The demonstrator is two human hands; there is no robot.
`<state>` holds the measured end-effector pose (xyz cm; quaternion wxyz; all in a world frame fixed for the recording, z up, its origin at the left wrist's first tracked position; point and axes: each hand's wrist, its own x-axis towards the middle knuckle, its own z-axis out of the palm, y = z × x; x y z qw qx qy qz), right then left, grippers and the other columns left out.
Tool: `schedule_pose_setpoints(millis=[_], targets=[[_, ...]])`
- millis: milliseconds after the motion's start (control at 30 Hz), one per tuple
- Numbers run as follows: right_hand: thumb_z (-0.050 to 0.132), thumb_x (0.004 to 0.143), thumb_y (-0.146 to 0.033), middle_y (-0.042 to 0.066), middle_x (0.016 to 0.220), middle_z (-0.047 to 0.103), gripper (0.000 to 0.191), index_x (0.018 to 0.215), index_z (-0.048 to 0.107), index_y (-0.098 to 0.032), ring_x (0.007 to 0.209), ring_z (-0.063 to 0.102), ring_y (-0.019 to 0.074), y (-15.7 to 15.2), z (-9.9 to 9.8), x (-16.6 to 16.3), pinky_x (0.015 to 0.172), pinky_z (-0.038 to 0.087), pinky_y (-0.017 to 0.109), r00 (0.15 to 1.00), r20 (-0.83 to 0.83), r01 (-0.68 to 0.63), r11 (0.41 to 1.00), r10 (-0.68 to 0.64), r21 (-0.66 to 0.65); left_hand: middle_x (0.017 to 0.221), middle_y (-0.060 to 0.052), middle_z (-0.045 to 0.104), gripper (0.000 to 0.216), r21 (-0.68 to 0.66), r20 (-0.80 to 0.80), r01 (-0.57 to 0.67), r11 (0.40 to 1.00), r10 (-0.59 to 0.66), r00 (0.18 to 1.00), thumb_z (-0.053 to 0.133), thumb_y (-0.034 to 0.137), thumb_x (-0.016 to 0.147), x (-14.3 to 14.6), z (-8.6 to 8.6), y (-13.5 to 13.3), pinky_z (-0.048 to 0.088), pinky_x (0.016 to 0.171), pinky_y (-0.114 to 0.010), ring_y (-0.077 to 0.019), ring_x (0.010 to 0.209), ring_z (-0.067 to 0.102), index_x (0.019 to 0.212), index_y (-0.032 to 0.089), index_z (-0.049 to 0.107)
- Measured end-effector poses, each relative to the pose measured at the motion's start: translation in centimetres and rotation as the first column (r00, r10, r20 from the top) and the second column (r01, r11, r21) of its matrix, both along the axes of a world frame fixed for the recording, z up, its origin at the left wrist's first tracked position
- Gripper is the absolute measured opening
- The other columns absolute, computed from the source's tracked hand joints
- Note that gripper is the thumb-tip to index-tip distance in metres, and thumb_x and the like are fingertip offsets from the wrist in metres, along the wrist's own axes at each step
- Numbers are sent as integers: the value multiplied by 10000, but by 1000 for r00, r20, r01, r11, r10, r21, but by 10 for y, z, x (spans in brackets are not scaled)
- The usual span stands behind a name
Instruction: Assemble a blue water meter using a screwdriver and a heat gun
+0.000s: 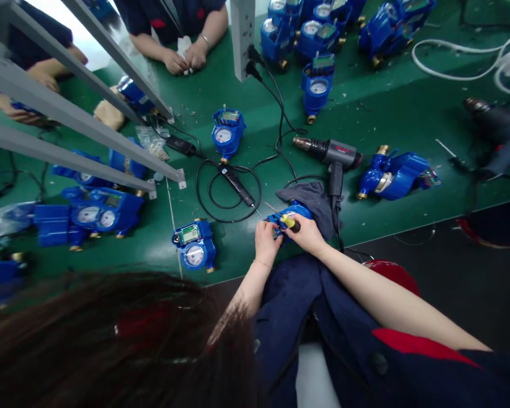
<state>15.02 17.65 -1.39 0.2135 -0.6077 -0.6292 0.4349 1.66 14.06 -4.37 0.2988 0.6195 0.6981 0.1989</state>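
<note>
The right grip (308, 233) is wrapped around a yellow-and-black screwdriver (289, 222) at a blue meter (301, 209) lying just beyond it on the green worktop (233, 255); the left grip (266, 242) touches the meter, its exact hold impossible to tell. A gray cloth (319, 205) lies beyond the right grip, a heat gun (339, 156) farther out.

No txt legible for sure: red brand mark on heat gun (336, 154) too blurry, LCD (191, 234) digits & dial (194, 256) nos. on nr. blue mtr (208, 245) too sm. to read.
</note>
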Motion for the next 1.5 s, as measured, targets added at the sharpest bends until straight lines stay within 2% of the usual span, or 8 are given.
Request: schedule_pose_setpoints(millis=[333,600,733,933,1100,1267,1367,1500], targets=[[551,631,-343,-29,601,494,224,730,434,-180,506,423,103,6,0,1,511,378,247,984,-175,5,996,-20,-84,853,-66,497,91,-55,-34,-56,997,55,998,561,155,699,16,15,6,368,783,-350,-221,890,444,732,197,634],[574,599,-283,-21,630,536,165,702,514,-169,572,461,119,24,1,14,569,359,243,997,0,-81,996,81,-42,802,-51,494,49,-100,147,-142,985,155,977,582,141,664,18,1,9,392,768,-321,-197,858,464,631,178,584],[566,623,-294,-8,662,547,160,722,517,-177,625,472,142,38,6,23,598,337,254,986,165,-17,1000,15,15,819,-27,524,25,-130,328,-221,966,253,910,603,212,686,11,4,1,385,845,-308,-166,882,489,672,192,602],[720,516,-376,-12,614,511,314,659,528,-172,612,454,146,78,5,34,564,305,256,952,296,-58,995,78,-75,967,-59,561,168,-393,529,-417,820,572,627,460,265,790,4,3,-42,356,945,-370,-188,1005,506,878,209,592],[713,611,-366,-49,569,491,293,681,547,-134,521,430,80,91,-11,39,519,342,219,948,197,-195,944,251,-267,781,-158,616,432,-737,600,-170,654,749,281,360,459,814,28,-21,-53,480,725,-451,-257,735,630,949,95,551],[659,705,-345,-36,615,526,252,715,554,-117,533,462,71,95,-16,43,528,386,216,954,148,-206,931,259,-300,1056,-149,586,630,-765,637,-128,631,771,-12,150,599,811,46,-34,-26,447,845,-399,-204,907,620,1273,194,294],[661,695,-361,-29,617,545,267,731,559,-117,536,477,79,87,-15,38,535,393,225,963,113,-204,940,243,-274,1225,-128,499,676,-759,645,-197,621,758,-96,107,681,759,35,-30,-19,400,862,-502,-245,984,579,1309,298,199],[681,641,-387,-11,678,582,325,798,565,-126,576,503,99,59,-21,22,560,399,238,970,72,-209,948,232,-241,1284,-96,459,710,-737,656,-298,607,749,-94,226,767,677,-2,-23,-18,322,852,-604,-301,1044,517,1243,347,313]])
